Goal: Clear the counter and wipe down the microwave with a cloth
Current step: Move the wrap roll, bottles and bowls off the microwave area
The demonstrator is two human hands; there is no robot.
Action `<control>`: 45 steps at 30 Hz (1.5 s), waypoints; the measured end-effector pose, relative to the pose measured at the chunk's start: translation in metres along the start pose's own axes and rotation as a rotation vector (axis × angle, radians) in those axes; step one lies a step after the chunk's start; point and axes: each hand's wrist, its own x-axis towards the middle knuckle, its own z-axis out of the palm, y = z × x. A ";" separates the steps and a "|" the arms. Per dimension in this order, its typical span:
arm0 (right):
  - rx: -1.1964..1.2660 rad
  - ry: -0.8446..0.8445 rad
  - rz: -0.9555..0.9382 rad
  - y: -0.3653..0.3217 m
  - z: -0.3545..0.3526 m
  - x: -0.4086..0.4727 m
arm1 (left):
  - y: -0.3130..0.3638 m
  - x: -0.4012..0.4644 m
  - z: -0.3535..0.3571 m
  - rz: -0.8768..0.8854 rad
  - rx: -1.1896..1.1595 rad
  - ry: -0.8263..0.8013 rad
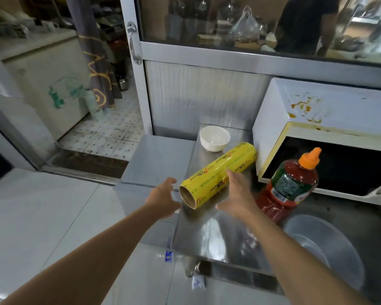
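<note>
So both hands are coming at the yellow cling wrap roll from either side. The left hand is spread, fingers released and holding nothing, just off the roll's near cardboard end. The right hand is flat and loose too, fingers right against or just over the middle of the roll. It's a bit blurry there, so I can't say for sure it's touching. Neither hand has a grip on anything.

Stuff that could bite from here, as I see it:

- The roll lies diagonally on the steel surface with its near end sticking out past the left edge, right by the left fingers. It's round and slick, so a one-sided nudge probably sends it rolling off onto the floor.
- The red sauce bottle sits just right of the right hand, leaning. An elbow or wrist swing while lifting the roll could knock it over, maybe into the clear plastic tub below it.
- The white bowl is just beyond the far end of the roll, past the fingers. Pushing the roll forward instead of lifting might shove it.

The microwave is off to the right of both hands, with brown splatter on its top, still unwiped. No cloth anywhere that I can spot, so that'll need finding.
</note>
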 end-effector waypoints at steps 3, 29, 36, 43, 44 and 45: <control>-0.028 0.033 -0.005 0.011 0.013 0.025 | -0.006 0.026 0.008 0.027 0.076 0.002; -0.251 0.248 -0.277 0.029 0.042 0.074 | 0.004 0.091 0.025 0.139 -0.071 0.189; -0.117 0.345 -0.341 0.015 0.014 0.084 | 0.037 0.095 -0.004 0.152 -0.104 0.253; 0.000 0.349 -0.369 0.000 -0.025 0.091 | 0.074 0.094 -0.039 0.200 -0.134 0.262; 0.027 0.344 -0.364 -0.002 -0.031 0.091 | 0.080 0.093 -0.045 0.199 -0.124 0.260; 0.053 0.340 -0.356 -0.005 -0.038 0.092 | 0.087 0.092 -0.051 0.202 -0.120 0.254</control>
